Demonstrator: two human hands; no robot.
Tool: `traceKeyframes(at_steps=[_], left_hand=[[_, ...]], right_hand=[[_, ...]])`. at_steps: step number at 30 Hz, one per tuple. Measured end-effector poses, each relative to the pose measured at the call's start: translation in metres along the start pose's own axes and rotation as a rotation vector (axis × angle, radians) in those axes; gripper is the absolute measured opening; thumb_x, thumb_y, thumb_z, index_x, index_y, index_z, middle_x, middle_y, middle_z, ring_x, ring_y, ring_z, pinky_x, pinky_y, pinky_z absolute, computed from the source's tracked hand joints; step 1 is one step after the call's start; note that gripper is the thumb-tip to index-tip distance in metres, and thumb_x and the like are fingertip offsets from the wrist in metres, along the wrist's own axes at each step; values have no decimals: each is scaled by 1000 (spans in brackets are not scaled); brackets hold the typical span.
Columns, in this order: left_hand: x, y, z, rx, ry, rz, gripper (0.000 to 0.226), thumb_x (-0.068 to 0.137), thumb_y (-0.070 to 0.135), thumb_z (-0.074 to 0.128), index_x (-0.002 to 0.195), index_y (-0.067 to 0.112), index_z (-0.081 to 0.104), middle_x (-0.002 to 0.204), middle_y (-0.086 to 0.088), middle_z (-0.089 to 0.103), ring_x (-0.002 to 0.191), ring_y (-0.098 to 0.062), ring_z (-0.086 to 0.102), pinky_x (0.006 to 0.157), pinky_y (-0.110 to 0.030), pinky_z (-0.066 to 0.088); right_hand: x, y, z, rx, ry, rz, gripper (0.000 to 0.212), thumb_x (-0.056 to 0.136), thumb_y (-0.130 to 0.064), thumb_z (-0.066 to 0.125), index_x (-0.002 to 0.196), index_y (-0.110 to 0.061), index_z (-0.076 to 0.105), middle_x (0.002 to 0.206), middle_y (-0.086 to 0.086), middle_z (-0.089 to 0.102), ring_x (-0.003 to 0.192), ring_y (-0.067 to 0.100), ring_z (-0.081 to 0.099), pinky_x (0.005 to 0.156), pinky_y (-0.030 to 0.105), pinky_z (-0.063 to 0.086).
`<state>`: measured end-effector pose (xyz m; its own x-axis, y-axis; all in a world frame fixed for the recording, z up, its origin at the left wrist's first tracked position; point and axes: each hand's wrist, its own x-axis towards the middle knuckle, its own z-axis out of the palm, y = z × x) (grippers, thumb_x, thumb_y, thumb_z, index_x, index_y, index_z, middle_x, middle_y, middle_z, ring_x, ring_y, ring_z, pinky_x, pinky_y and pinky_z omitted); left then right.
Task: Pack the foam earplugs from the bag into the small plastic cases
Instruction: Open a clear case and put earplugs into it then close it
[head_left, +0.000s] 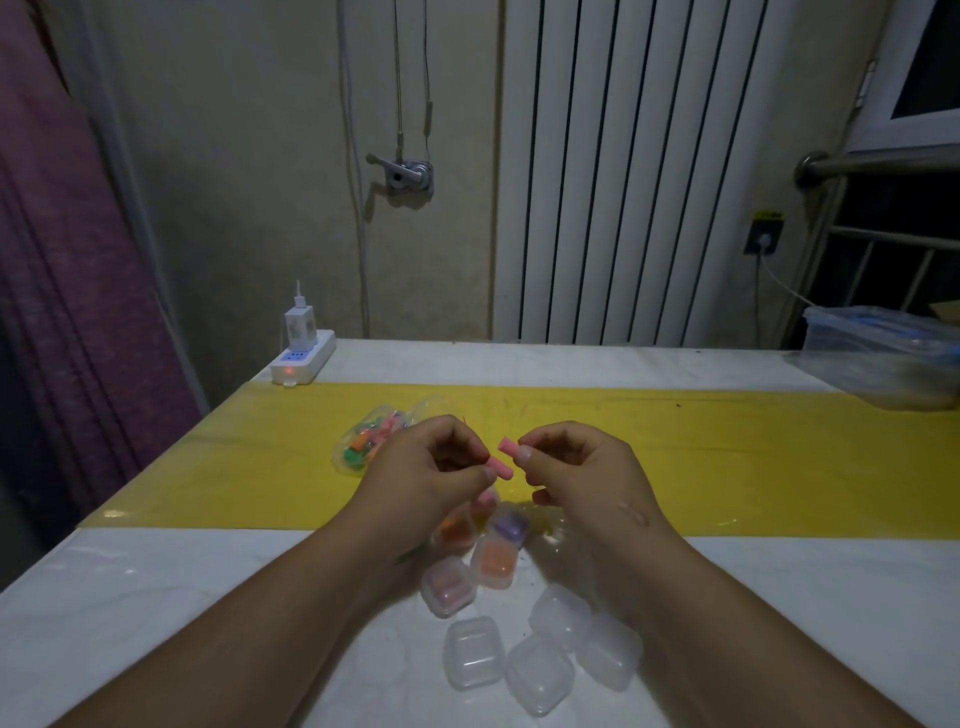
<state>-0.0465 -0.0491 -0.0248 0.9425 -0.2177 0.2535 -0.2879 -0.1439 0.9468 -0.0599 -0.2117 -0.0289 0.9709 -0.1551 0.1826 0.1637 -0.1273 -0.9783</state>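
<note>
Earplugs (505, 459), pink, sit pinched between my left hand (431, 478) and right hand (576, 473), above the cases (474, 652); the bag (371, 439) lies beyond. I judge loose fingertips could drop one, bouncing it off the table (156, 597).

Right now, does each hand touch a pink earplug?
Touching. The head view shows the left hand pinching one pink earplug and the right hand pinching another.

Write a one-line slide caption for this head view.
Left hand and right hand each hold pink earplugs above small plastic cases.
</note>
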Motion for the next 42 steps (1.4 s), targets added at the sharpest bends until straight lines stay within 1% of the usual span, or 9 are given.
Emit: traceKeyframes(at_steps=[5,16,21,25,29,32,36,39,42], left_hand=[[-1,0,3,-32,27,-11,8,82,1,72,79,5,66,79,-8,74,76,-18,71,63,-20,54],[4,-3,-7,263,3,58,11,79,15,78,83,19,69,77,4,70,72,-9,66,67,-30,58],[-1,12,-19,569,-380,144,7,76,30,80,78,33,73,78,13,65,72,-2,57,68,-24,50],[-5,24,-24,791,-757,134,28,74,29,82,100,39,74,87,19,52,91,-4,52,83,-23,46],[-8,29,-21,986,-912,118,50,67,48,83,114,45,67,95,20,46,99,-4,46,89,-27,46],[-7,24,-18,989,-914,132,46,64,49,84,107,43,70,94,19,49,96,-4,50,86,-34,49],[-7,19,-21,796,-717,95,36,65,26,87,81,37,57,92,14,59,80,0,51,67,-15,45],[-6,13,-20,606,-480,121,33,68,9,78,80,29,55,88,9,64,74,-8,56,68,-33,52],[-6,9,-16,465,-359,106,33,69,4,79,85,29,64,88,16,66,72,-3,60,69,-31,56]], right_hand=[[-2,0,1,11,-40,-3,12,81,-22,78,84,-12,73,72,-3,70,64,3,59,59,20,51],[-4,-3,4,179,-26,63,15,79,-11,79,87,-4,68,83,17,73,68,18,64,60,28,55],[0,0,-1,206,16,31,15,83,-6,76,93,2,68,81,10,76,70,18,68,65,27,59],[1,2,-3,195,26,8,13,84,-5,74,92,2,67,83,10,76,70,17,68,66,29,59],[1,3,-4,155,19,6,10,84,-6,74,91,-2,68,84,8,77,72,16,70,67,29,58],[0,2,-3,152,25,7,10,84,-7,75,89,-2,68,83,10,77,72,17,69,68,30,59],[1,0,-3,89,58,-18,12,83,-12,76,88,-4,68,82,8,76,73,15,67,68,31,56],[1,-3,-6,54,62,-15,13,85,-15,74,91,-7,66,81,5,77,69,10,67,64,27,54],[0,-5,-7,69,30,21,9,88,-14,71,94,-10,65,82,7,76,64,12,66,59,26,56]])
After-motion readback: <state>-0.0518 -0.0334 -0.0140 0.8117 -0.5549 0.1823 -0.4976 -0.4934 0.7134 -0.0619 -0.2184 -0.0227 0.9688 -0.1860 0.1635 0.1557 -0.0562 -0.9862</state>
